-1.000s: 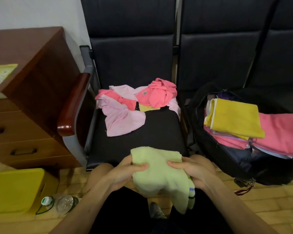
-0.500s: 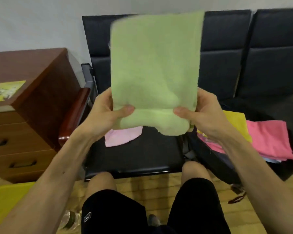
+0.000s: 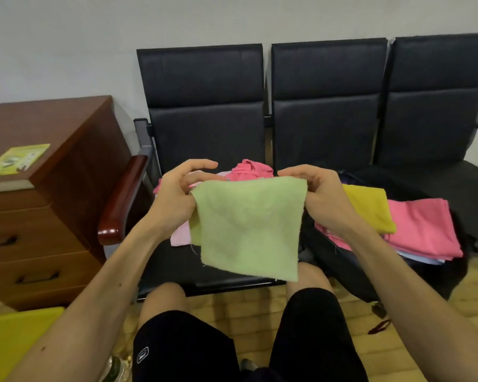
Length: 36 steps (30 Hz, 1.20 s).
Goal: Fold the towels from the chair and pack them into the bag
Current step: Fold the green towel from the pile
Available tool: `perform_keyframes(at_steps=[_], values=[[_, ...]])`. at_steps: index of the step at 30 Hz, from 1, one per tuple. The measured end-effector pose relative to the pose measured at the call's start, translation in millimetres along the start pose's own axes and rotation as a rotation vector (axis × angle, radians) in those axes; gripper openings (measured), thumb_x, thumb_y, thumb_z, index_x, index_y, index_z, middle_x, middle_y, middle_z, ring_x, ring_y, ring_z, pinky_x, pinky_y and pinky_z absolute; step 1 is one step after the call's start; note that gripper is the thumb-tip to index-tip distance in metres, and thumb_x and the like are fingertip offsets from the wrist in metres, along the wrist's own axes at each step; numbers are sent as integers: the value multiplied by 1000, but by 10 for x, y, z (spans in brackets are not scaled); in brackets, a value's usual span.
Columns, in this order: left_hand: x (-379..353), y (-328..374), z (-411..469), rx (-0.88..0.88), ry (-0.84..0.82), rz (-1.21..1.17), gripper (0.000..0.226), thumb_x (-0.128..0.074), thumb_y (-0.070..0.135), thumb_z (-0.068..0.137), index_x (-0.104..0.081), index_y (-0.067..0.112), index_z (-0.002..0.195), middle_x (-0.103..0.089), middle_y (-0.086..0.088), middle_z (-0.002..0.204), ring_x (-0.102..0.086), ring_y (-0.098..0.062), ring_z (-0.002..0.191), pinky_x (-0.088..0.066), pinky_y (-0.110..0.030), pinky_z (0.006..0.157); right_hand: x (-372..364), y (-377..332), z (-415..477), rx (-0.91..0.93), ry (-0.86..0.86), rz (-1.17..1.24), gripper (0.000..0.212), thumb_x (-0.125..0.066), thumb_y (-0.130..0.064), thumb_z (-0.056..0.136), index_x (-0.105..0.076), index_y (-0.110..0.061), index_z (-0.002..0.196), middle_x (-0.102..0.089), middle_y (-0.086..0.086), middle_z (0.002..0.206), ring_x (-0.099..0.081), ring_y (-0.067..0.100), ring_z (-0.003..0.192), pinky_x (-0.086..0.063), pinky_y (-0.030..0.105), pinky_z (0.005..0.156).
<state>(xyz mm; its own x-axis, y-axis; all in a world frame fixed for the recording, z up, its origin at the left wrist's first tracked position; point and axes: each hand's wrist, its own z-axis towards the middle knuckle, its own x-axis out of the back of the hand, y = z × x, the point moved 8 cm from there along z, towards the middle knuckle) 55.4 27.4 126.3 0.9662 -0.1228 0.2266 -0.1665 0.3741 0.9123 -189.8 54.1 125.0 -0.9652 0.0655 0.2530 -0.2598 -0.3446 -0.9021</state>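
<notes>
Two grips pinch one pale green square terry towel (image 3: 249, 230) by its top corners, the left grip (image 3: 177, 195) clenched on the left corner and the right grip (image 3: 322, 195) on the right. The towel hangs in the air above the person's knees, in front of the black padded chair seat (image 3: 171, 268). It looks doubled over, with a second layer peeking out at its left edge and loose threads along the bottom hem, so its fold seems half made. Behind it, a heap of unfolded pink towels (image 3: 250, 170) waits on the seat. Just right of the chair, the black bag (image 3: 348, 271) already carries a folded stack, a mustard-yellow towel (image 3: 370, 208) lying on bright pink ones (image 3: 425, 230). Several towels appear packed, and a few remain.
</notes>
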Motion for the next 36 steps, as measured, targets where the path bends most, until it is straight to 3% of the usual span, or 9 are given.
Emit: perform_keyframes(at_steps=[4,9,12,17,19,22,26,29,36], values=[[-2,8,-18,21,-14,17,46,-64,-10,88,-64,29,112,-76,-1,97,-72,-10,96,-58,-21,77,25,58,-42,-49,15,-26,19,-67,-3,90,-76,-18,98,-75,13,86,-67,49,82,-55,62,66],[-78,-83,-81,92,-170,104,28,-54,-3,96,-72,12,112,-75,-2,104,-70,-20,100,-59,-34,81,23,74,-122,-105,-22,-76,12,-64,-9,94,-75,-10,96,-75,11,85,-70,37,81,-56,58,70],[-123,-146,-107,148,-202,74,25,-50,5,95,-73,6,104,-65,-32,95,-62,-47,87,-52,-57,72,1,62,-182,-137,-70,12,20,-60,-9,96,-77,-19,99,-76,5,92,-72,27,87,-60,47,76],[-353,-86,-123,188,-262,-42,36,-45,-3,99,-73,18,107,-67,-8,77,-59,-15,71,-53,-25,64,-198,353,-516,-488,-103,657,26,-58,-41,88,-80,-28,81,-71,4,89,-64,18,85,-50,35,78],[-498,-114,-152,246,-266,-131,29,-48,1,100,-71,19,104,-66,-7,69,-60,-13,60,-52,-17,56,-342,609,-703,-631,-104,904,49,-73,-60,74,-77,-21,102,-70,8,106,-64,26,98,-48,42,88],[-595,-316,-250,460,-219,-305,23,-41,16,105,-62,13,95,-67,9,55,-61,0,47,-46,-13,44,-589,728,-939,-743,-219,1173,92,-60,-82,70,-62,-15,133,-60,13,135,-58,35,121,-38,50,106],[-569,-682,-280,677,-129,-404,31,-45,39,102,-67,18,104,-75,-4,97,-70,-17,84,-56,-30,70,-518,773,-975,-645,-205,922,72,-93,-39,57,-71,-11,119,-64,18,129,-64,34,115,-52,48,98],[-591,-837,-316,733,-96,-530,36,-41,31,102,-70,11,100,-71,-11,98,-68,-24,84,-50,-39,80,-380,750,-945,-626,-122,813,42,-71,-9,80,-65,-7,122,-66,19,125,-66,34,111,-57,46,90],[-1183,-836,-516,802,-332,-913,56,-66,54,75,-72,10,110,-70,-12,107,-67,-31,94,-51,-40,84,131,763,-876,-609,142,856,38,-66,-16,76,-68,-11,113,-75,11,105,-74,26,87,-62,39,72]])
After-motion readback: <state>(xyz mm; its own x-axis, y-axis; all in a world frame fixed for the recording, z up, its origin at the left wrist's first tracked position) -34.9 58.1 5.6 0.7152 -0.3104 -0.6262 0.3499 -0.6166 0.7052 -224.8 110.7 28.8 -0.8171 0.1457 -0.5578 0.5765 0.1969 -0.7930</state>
